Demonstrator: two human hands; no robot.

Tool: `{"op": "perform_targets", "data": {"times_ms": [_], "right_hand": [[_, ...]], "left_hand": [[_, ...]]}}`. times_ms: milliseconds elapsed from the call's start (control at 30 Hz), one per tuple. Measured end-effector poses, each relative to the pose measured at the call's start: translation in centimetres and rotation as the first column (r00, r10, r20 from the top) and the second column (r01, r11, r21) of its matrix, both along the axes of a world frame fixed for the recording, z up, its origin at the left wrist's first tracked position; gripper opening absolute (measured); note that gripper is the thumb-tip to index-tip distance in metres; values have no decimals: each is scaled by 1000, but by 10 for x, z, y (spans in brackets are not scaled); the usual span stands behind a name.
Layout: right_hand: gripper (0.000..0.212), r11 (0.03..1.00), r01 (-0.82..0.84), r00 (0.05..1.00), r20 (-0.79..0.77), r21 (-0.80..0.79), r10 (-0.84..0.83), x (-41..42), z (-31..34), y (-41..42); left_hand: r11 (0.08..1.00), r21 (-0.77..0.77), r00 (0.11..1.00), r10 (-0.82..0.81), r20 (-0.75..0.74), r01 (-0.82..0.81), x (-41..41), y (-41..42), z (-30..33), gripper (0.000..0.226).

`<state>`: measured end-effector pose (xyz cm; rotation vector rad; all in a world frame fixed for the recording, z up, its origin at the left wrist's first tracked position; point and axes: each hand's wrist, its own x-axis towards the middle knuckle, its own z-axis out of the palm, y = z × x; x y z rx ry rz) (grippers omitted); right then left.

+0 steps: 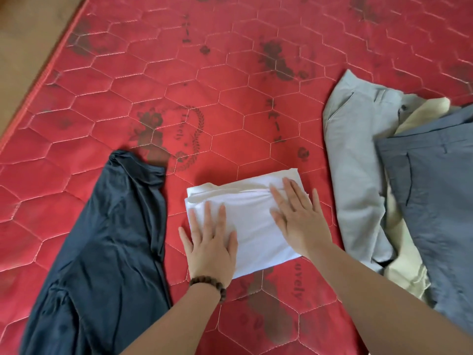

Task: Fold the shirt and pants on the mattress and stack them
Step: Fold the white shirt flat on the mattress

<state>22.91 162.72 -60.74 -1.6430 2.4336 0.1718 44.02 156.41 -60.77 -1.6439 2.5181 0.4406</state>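
Observation:
A white shirt [252, 221], folded into a small rectangle, lies on the red quilted mattress [179, 80] just in front of me. My left hand [211, 242] presses flat on its left part with fingers straight and spread; a bead bracelet circles that wrist. My right hand [298, 216] lies flat on the shirt's right part, fingers straight. On the right lie light grey pants [355, 160], blue-grey pants [440, 201] and a cream garment [401, 247], overlapping in a loose heap.
A dark navy garment [107, 247] lies spread out at the left, reaching the frame's bottom edge. The mattress's piped left edge [38, 85] runs diagonally at the upper left, with brown floor [28, 34] beyond it.

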Motion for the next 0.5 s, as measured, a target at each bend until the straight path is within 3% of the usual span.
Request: {"op": "perform_targets", "data": {"times_ms": [100,200,300,400,500], "right_hand": [[62,994,103,993,59,-24,-102,5,2,-2],[69,958,287,954,96,-24,-283,8,7,2],[62,947,313,948,82,-67,-308,9,13,5],[60,912,407,889,249,-48,-383,3,20,11],[62,898,434,808,409,75,-424,0,27,20]], "left_hand": [[981,81,980,184,-77,-178,1,1,3,64],[979,82,970,199,-141,-189,-2,0,10,64],[924,263,891,349,-290,-276,-3,-7,17,57],[888,352,858,410,-310,-297,-1,-7,19,54],[874,402,852,413,-321,-272,5,-2,23,54]]}}
